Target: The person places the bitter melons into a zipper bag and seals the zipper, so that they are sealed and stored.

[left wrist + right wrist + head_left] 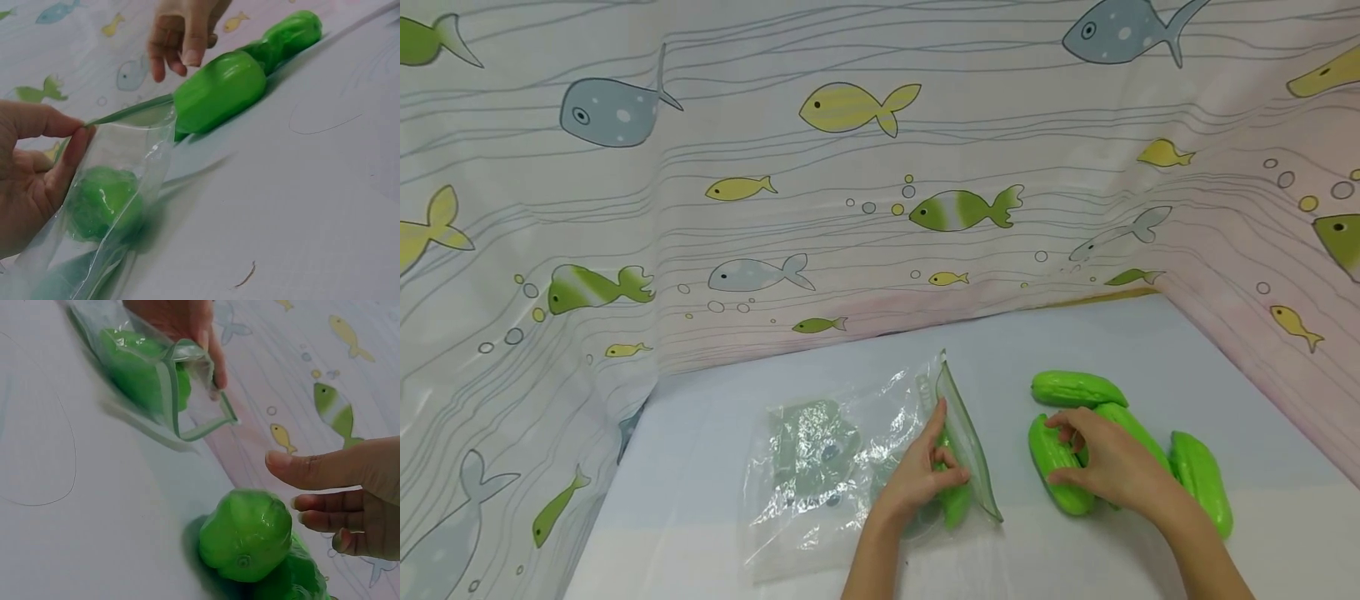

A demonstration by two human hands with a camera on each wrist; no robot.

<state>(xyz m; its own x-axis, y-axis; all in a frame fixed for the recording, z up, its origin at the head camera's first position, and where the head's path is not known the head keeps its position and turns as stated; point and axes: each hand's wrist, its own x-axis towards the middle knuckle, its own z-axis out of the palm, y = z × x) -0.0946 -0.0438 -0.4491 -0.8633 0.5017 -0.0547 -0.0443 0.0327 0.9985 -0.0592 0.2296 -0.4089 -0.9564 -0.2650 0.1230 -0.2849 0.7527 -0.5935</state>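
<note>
My left hand (917, 479) pinches the green-edged mouth of a clear zip bag (872, 417) between thumb and finger, as the left wrist view shows. The mouth stands apart, facing right. Inside lies one shiny bright green, cucumber-like toy vegetable (955, 507), partly behind the fingers. Over the loose vegetables, my right hand (1112, 462) hovers with thumb and fingers curved and spread, holding nothing. The right wrist view has a gap between its fingertips and the lobed end of the nearest vegetable (245, 536). That same vegetable (1051, 465) leans beside others of its kind.
One green vegetable (1078, 388) lies behind, another (1138, 433) sits partly under my right hand, and a third (1202, 485) is farther right. Fish-patterned curtain (850, 250) walls rise behind the white table (685, 467) and at both sides.
</note>
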